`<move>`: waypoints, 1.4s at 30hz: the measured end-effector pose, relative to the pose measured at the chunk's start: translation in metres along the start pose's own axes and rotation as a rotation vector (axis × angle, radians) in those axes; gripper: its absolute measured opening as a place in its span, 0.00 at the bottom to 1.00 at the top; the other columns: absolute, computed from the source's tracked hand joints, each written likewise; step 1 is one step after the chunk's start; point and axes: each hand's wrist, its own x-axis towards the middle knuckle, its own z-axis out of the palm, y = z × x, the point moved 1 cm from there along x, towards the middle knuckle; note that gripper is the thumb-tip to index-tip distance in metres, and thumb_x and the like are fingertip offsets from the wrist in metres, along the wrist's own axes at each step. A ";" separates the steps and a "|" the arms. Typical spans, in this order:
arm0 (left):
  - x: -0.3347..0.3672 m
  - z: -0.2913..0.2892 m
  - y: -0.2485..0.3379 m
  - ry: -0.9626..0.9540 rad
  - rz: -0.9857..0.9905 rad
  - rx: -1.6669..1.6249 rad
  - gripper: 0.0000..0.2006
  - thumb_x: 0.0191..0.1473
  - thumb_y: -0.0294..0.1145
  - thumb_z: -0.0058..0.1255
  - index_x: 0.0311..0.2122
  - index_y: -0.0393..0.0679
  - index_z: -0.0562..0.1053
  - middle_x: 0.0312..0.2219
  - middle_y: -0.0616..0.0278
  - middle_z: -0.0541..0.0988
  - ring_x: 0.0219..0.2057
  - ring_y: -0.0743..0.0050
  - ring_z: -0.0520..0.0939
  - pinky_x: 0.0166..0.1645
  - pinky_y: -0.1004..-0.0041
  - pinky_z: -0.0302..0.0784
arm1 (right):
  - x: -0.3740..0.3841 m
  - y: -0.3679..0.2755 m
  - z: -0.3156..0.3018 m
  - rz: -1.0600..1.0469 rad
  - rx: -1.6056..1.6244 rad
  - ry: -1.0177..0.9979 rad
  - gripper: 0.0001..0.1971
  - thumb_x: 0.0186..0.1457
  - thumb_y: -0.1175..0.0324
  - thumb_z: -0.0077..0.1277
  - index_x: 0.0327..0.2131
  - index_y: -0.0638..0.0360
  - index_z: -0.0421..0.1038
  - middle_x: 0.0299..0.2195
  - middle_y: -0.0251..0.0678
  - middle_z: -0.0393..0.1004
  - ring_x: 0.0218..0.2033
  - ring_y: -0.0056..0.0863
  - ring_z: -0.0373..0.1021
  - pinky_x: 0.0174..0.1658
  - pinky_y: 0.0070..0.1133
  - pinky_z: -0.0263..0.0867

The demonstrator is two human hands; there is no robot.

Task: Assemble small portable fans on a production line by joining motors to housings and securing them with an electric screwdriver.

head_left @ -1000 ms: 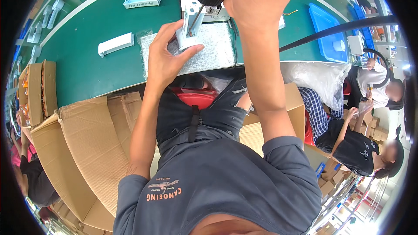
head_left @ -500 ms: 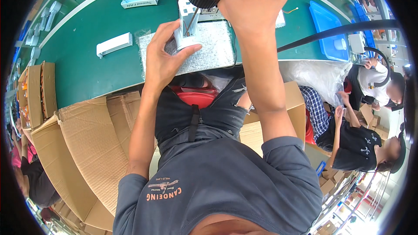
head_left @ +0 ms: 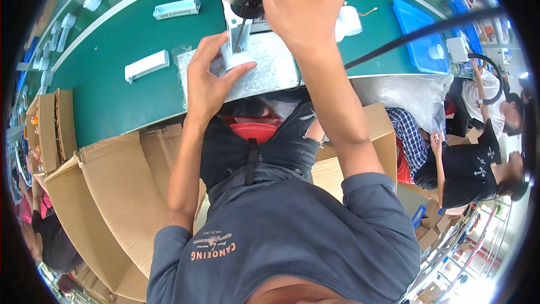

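My right hand (head_left: 304, 8) is wrapped round a black power screwdriver (head_left: 248, 9) at the top of the head view. Its thin bit points down into a white, hollow plastic housing (head_left: 237, 59); whether the tip meets a screw cannot be seen. Thumb and fingers of my left hand (head_left: 209, 76) grip the near end of that housing, which rests over a sheet of bubble wrap (head_left: 273, 56) at the edge of the green bench (head_left: 112, 101). Part of the housing's far end is hidden behind the screwdriver.
Two long white plastic pieces (head_left: 147, 66) lie on the left of the bench. At the right stands a blue tray (head_left: 413, 45) with a white part inside. A dark cable (head_left: 405, 39) crosses there. Cardboard boxes (head_left: 107, 191) flank my legs; co-workers sit at the right.
My right hand and the screwdriver have shifted slightly left and up. The housing and my left hand have moved only a little. At the right, a co-worker's arms have moved.
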 end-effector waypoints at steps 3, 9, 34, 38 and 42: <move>-0.001 0.002 -0.001 0.020 -0.032 0.008 0.31 0.43 0.29 0.74 0.53 0.32 0.75 0.45 0.55 0.79 0.46 0.65 0.81 0.52 0.70 0.75 | 0.014 -0.010 -0.035 0.040 0.161 -0.097 0.16 0.72 0.57 0.45 0.49 0.62 0.66 0.17 0.32 0.70 0.12 0.17 0.66 0.13 0.16 0.63; 0.000 0.002 0.001 0.063 -0.053 -0.076 0.28 0.46 0.27 0.72 0.52 0.33 0.74 0.44 0.56 0.77 0.44 0.68 0.81 0.52 0.70 0.75 | 0.056 0.009 -0.054 -0.076 0.035 0.146 0.14 0.69 0.56 0.50 0.43 0.58 0.68 0.16 0.31 0.68 0.10 0.19 0.64 0.13 0.17 0.62; 0.002 0.004 0.000 0.058 -0.050 -0.014 0.31 0.44 0.30 0.74 0.54 0.32 0.74 0.46 0.55 0.78 0.45 0.66 0.81 0.53 0.70 0.75 | 0.027 -0.026 -0.040 0.019 -0.048 0.035 0.17 0.70 0.55 0.48 0.48 0.61 0.67 0.15 0.32 0.69 0.10 0.18 0.64 0.12 0.15 0.60; 0.008 0.011 -0.003 0.049 -0.016 -0.024 0.32 0.44 0.32 0.75 0.54 0.32 0.75 0.47 0.54 0.78 0.45 0.66 0.81 0.52 0.70 0.76 | 0.006 -0.026 -0.033 -0.038 -0.069 0.014 0.19 0.72 0.56 0.44 0.54 0.62 0.64 0.17 0.36 0.70 0.11 0.19 0.66 0.13 0.16 0.61; 0.003 0.003 -0.008 0.080 -0.056 -0.017 0.33 0.43 0.33 0.76 0.54 0.33 0.75 0.47 0.55 0.79 0.44 0.66 0.81 0.52 0.70 0.76 | 0.001 0.007 -0.017 -0.079 0.132 0.013 0.16 0.71 0.61 0.48 0.53 0.63 0.62 0.19 0.37 0.71 0.13 0.18 0.67 0.15 0.13 0.61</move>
